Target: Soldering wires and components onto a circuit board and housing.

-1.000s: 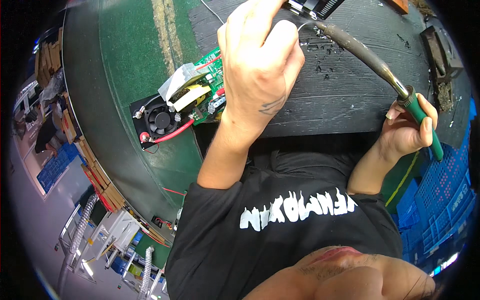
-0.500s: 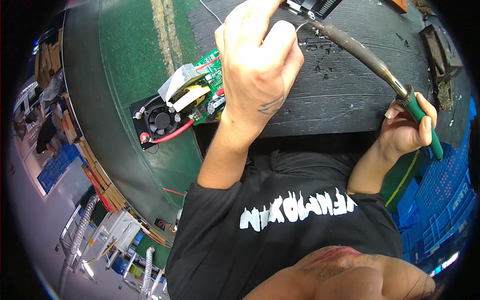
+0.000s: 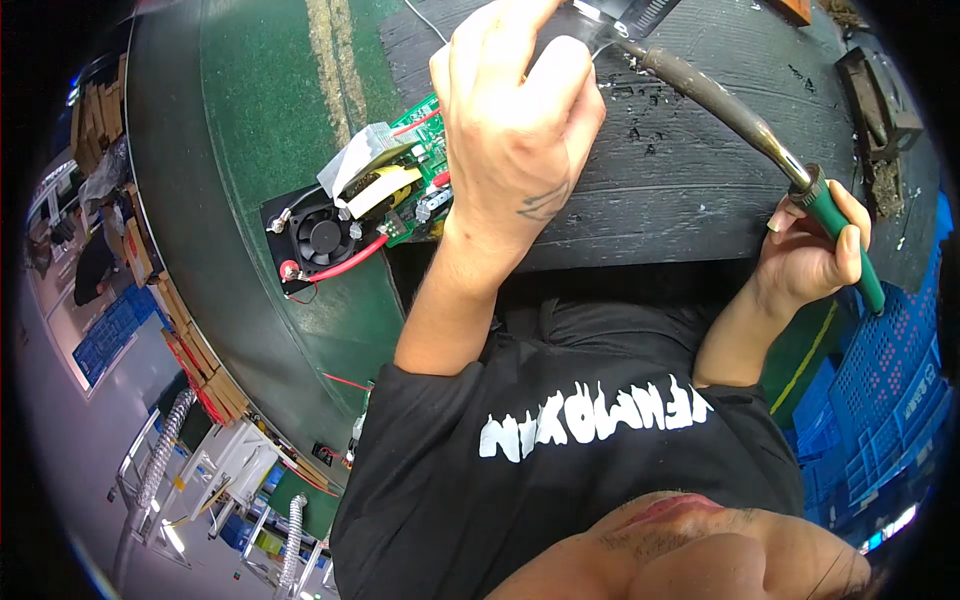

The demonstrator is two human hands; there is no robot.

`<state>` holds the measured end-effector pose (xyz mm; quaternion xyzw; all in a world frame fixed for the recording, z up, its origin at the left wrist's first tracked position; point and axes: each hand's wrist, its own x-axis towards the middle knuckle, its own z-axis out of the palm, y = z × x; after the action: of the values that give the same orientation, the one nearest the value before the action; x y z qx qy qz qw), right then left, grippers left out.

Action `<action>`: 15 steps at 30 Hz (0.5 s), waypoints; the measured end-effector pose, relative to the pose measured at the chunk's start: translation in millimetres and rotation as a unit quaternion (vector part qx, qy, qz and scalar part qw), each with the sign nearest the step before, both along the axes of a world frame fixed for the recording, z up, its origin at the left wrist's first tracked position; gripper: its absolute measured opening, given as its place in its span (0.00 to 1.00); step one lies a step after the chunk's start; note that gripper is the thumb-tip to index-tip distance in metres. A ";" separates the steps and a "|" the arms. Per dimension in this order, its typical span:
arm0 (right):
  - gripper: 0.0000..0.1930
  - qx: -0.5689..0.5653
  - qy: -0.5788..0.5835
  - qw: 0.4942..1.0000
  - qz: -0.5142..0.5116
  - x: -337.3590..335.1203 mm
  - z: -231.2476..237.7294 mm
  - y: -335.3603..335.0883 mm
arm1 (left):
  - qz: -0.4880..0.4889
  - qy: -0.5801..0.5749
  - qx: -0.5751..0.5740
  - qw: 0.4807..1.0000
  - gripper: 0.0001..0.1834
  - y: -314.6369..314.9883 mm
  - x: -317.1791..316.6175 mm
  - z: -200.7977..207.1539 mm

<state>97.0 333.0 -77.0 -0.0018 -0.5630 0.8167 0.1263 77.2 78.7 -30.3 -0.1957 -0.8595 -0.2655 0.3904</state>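
My right hand (image 3: 812,255) is wrapped round the green handle of a soldering iron (image 3: 715,100). Its dark metal barrel slants up and left to a tip at the black part (image 3: 640,15) with silvery metal pieces, at the top edge. My left hand (image 3: 520,110) is closed, with a thin solder wire (image 3: 425,22) running into it from the upper left. The wire's end comes out by the thumb, close to the iron's tip. Beside my left wrist lies a green circuit board (image 3: 432,150) with a black fan (image 3: 325,238) and red cables; my hand hides part of it.
Under my hands is a black board (image 3: 680,210) with marks and solder specks, lying on a green work surface (image 3: 260,100). An iron stand (image 3: 880,120) sits at the right. Blue crates (image 3: 890,390) stand at the lower right; cardboard boxes (image 3: 98,120) are far left.
Less of the solder wire sticks out by my left thumb, and a faint haze shows near the iron's tip. Both hands have stayed almost in place.
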 end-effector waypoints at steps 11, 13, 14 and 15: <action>0.25 -0.077 0.021 0.997 0.001 -2.2 -10.4 6.4 | -0.073 0.207 0.092 0.971 0.10 -11.6 -33.2 -47.4; 0.25 -0.089 0.021 0.996 -0.003 -2.5 -11.7 8.2 | -0.112 0.271 0.127 0.948 0.09 -8.0 -41.6 -49.8; 0.25 -0.089 0.024 0.996 0.000 -2.7 -11.9 8.8 | -0.114 0.271 0.129 0.947 0.09 -6.4 -39.1 -49.2; 0.25 -0.089 0.027 0.996 0.004 -2.8 -12.1 9.5 | -0.103 0.236 0.121 0.959 0.09 -5.6 -32.9 -48.6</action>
<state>94.2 342.5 -89.1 0.0109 -0.4849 0.8636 0.1375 44.3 73.1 -79.0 -0.2914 -0.6795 -0.3523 0.5738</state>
